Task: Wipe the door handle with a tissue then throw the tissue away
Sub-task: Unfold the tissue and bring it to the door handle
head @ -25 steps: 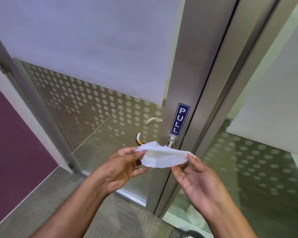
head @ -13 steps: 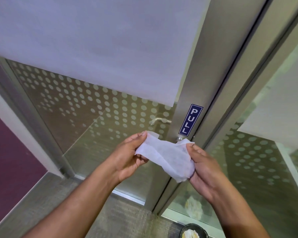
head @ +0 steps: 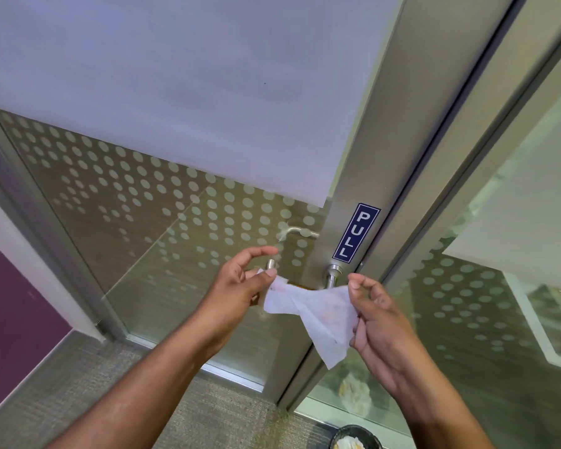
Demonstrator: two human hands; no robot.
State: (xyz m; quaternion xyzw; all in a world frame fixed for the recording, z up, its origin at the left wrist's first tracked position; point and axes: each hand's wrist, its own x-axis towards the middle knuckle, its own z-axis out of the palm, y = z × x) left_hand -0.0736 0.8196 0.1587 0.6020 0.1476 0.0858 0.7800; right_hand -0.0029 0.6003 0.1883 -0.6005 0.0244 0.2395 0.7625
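Note:
A white tissue point(head: 318, 314) is stretched between my two hands just in front of the metal door handle point(head: 331, 276). My left hand point(head: 240, 286) pinches its left corner with thumb and fingers. My right hand point(head: 376, 315) pinches the right corner, and a loose flap hangs down below. The tissue covers most of the handle's lever; only the round base under the blue PULL sign point(head: 357, 233) and the lever's far tip point(head: 271, 264) show. A small dark bin point(head: 357, 437) with crumpled white tissue in it sits at the bottom edge.
The handle is on a glass door with a metal frame point(head: 363, 150), frosted dots and a white film. A second glass panel point(head: 499, 303) stands to the right. A purple wall point(head: 10, 293) is on the left, grey carpet point(head: 88, 393) underfoot.
The view has come closer to the door. Both hands have pulled the tissue out wider and lowered it against the handle, whose base now shows above it.

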